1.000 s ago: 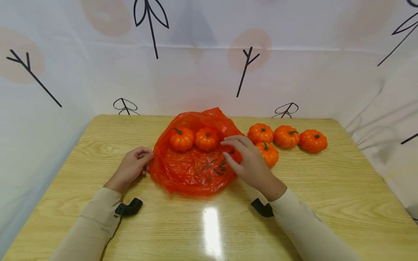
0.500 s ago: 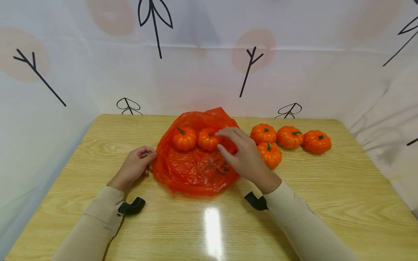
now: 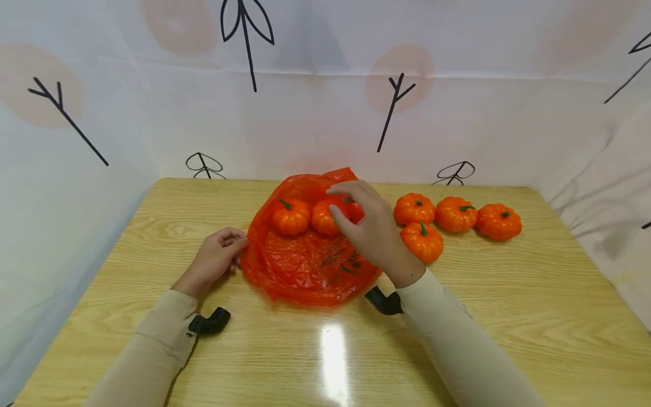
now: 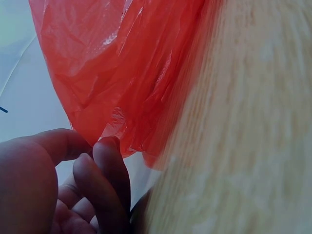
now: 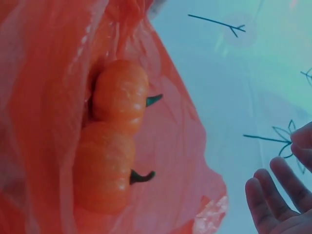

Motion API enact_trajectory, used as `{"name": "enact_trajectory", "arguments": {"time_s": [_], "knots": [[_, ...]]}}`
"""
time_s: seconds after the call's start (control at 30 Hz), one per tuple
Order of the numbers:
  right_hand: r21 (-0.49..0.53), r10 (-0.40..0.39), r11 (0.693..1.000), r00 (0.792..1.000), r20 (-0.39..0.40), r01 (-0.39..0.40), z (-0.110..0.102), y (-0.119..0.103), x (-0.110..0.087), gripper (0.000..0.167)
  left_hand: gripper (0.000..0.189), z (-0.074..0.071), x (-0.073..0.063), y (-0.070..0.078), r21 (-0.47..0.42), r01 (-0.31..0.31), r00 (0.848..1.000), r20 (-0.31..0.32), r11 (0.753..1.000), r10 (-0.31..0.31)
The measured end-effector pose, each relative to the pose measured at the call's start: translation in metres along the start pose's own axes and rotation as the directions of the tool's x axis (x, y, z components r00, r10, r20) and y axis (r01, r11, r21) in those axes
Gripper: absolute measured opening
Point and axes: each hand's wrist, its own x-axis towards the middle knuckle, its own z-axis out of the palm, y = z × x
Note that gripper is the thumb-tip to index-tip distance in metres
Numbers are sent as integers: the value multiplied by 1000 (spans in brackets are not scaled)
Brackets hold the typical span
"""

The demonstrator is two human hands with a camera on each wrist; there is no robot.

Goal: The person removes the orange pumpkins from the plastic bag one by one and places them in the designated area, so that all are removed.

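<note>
A crinkled red plastic bag with dark print lies mouth-open on the table. Two small orange pumpkins with green stems sit inside it, the left pumpkin and the right pumpkin; the right one is partly behind my right hand. That hand hovers above the bag's right side, fingers loosely bent and holding nothing. In the right wrist view its fingers are apart from the bag. My left hand pinches the bag's left rim between thumb and fingers, as the left wrist view shows at the bag's edge.
Right of the bag, several more pumpkins stand on the wooden table: a front one, and a back row ending in a far-right pumpkin. A pale patterned cloth hangs behind the table. Each wrist carries a black mount.
My right hand has moved left and away from me over the bag, from its right rim to above the right pumpkin. The left hand keeps its grip; the head view has shifted slightly.
</note>
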Motion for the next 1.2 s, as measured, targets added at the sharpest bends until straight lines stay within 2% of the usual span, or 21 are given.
{"name": "enact_trajectory", "arguments": {"time_s": [0.1,0.23,0.33,0.57,0.73,0.87,1.0,1.1,1.2], "knots": [[60,57,997,998,5,-57,5,2,4,23,31,0,0,-1,-3,3,1000,-4,1000,-3],[148,163,976,987,9,-162,12,6,8,22,30,1,1,0,-2,-3,1000,-4,1000,3],[158,212,964,977,12,-212,15,11,8,22,30,2,2,1,2,-11,1000,-2,1000,11],[53,282,957,956,76,-287,26,30,3,24,27,1,2,0,7,10,1000,-12,1000,-10],[8,322,946,942,93,-324,28,37,0,27,25,1,2,-1,-2,12,1000,-6,1000,-12],[-101,365,930,922,130,-354,26,40,-1,33,25,2,2,-2,-4,9,1000,-4,1000,-9],[-196,412,906,891,191,-376,26,45,-1,39,26,1,2,-2,1,1,1000,-3,1000,-1],[-232,429,896,875,226,-379,26,48,-1,42,27,1,2,-2,7,-1,1000,-2,1000,1],[-250,432,893,868,245,-374,26,50,-1,43,27,0,2,-2,11,-1,1000,1,1000,1]]}}
